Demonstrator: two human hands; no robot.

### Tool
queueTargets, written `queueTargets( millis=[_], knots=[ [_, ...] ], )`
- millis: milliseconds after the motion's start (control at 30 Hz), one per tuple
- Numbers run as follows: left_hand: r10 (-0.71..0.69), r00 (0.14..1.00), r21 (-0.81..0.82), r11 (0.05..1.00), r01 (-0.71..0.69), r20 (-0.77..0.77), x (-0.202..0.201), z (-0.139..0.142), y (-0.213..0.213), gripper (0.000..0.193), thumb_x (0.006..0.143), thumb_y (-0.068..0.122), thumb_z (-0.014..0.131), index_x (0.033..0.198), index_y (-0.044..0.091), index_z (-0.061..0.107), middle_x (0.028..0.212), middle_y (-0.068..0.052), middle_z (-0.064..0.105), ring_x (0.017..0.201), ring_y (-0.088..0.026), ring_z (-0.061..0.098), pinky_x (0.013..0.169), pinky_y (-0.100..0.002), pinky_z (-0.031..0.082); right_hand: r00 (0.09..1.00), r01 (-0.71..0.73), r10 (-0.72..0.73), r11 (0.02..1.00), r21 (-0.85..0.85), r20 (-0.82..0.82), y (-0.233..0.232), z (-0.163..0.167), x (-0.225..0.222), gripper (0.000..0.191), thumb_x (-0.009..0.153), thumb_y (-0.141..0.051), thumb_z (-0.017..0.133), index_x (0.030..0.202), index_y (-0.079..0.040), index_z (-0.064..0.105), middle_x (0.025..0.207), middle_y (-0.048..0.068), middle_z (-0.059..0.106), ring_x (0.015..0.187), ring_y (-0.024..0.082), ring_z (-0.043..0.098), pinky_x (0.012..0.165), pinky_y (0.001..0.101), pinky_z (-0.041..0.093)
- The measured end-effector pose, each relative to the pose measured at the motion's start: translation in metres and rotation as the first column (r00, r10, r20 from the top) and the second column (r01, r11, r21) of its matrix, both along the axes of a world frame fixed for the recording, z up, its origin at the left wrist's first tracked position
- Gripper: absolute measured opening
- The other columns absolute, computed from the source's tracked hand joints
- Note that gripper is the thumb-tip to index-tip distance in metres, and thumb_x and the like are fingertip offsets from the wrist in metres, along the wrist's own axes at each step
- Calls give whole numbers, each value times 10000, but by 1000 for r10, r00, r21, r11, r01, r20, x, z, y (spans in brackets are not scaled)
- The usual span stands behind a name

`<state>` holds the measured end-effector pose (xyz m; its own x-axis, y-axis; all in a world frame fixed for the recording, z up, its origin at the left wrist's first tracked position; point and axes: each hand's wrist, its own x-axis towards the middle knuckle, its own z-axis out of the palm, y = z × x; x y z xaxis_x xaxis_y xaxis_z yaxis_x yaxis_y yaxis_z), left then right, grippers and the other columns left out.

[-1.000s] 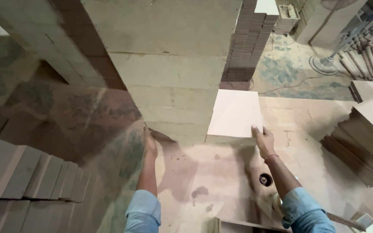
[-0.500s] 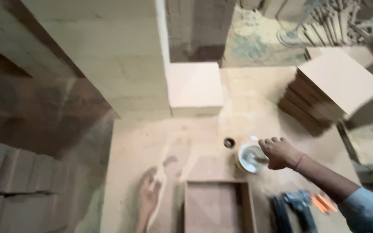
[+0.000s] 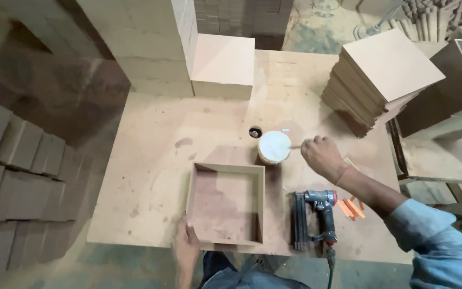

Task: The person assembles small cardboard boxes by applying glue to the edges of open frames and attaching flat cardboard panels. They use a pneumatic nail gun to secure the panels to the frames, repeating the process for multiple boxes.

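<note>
An open square wooden box frame [image 3: 225,204] lies on the workbench [image 3: 156,160] near its front edge. My left hand [image 3: 186,247] grips the frame's near left corner. My right hand [image 3: 323,156] is closed around a thin stick whose tip rests in a small round tub of white glue [image 3: 274,146] just beyond the frame's far right corner. A grey nail gun [image 3: 316,216] lies on the bench to the right of the frame, below my right forearm.
A stack of square boards [image 3: 380,80] stands at the bench's right back. A closed wooden box [image 3: 223,65] sits at the back centre beside tall stacked panels [image 3: 140,43]. Orange strips [image 3: 350,207] lie near the nail gun. A small hole [image 3: 255,131] is in the benchtop.
The view has swung down from the stacks to the bench. My left hand has moved from the benchtop to the frame's corner. My right hand stays at the glue tub.
</note>
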<state>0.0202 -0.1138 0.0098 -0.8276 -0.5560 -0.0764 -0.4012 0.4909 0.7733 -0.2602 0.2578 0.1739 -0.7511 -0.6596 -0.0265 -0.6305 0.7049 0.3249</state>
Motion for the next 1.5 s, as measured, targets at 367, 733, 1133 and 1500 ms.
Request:
queueTargets(
  millis=[367, 733, 1133, 1500],
  knots=[
    [-10, 967, -82, 996, 32, 254, -5, 45, 1, 466, 971, 194, 528, 1436, 194, 551, 1074, -235, 722, 1001, -470, 679, 893, -581, 518, 141, 962, -34, 242, -128, 989, 11, 2, 31, 424, 883, 0, 566, 1300, -13, 644, 784, 110, 705, 579, 144, 547, 511, 319, 441],
    [-144, 976, -254, 962, 99, -164, -12, 71, -35, 422, 951, 123, 543, 1369, 123, 607, 1175, -255, 685, 1059, -489, 648, 872, -564, 536, 370, 808, -96, 524, -269, 924, 91, 4, 73, 295, 1007, -115, 564, 1121, 135, 671, 761, 154, 692, 574, 162, 481, 491, 315, 397],
    [-104, 992, -268, 956, 118, 66, -23, 133, -46, 372, 1002, 239, 549, 1368, 243, 614, 1105, -234, 707, 1039, -451, 668, 876, -557, 534, 877, 286, 234, 448, -847, 420, -7, -67, 164, 387, 939, -60, 653, 1325, -76, 671, 1012, 137, 745, 782, 229, 680, 711, 350, 543],
    [-71, 997, -292, 954, 76, 27, -26, 144, -37, 363, 987, 245, 547, 1341, 243, 629, 1114, -221, 711, 1038, -447, 672, 871, -555, 536, 970, -101, 242, 490, -866, 24, -19, -86, 169, 489, 746, -19, 665, 1231, -77, 650, 1230, 204, 624, 1081, 421, 590, 927, 482, 495]
  ],
)
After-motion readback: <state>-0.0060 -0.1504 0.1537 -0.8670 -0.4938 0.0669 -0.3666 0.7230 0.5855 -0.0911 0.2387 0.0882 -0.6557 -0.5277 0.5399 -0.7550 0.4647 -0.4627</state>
